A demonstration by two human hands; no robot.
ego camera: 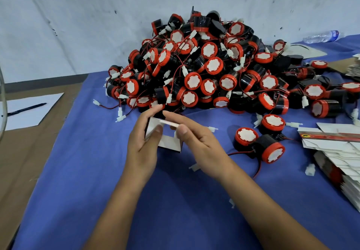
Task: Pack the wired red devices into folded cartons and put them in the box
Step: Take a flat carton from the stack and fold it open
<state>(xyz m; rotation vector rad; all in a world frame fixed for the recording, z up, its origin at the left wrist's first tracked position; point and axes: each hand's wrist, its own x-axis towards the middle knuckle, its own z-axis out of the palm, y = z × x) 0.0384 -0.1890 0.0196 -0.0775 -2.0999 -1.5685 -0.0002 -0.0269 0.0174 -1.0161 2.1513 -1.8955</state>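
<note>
Holding a half-formed carton (166,135) between them, left hand (143,142) and right hand (196,142) pinch its flaps above the blue cloth (175,201), with loose red devices (259,142) lying just right, nearer the right hand.

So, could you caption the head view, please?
Both hands fold a carton beside heaped red devices.

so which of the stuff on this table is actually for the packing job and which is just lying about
For the job:
- carton, held by left hand and right hand
- pile of red devices
- stack of flat cartons

Lying about:
- pen
- white paper
- water bottle
</note>
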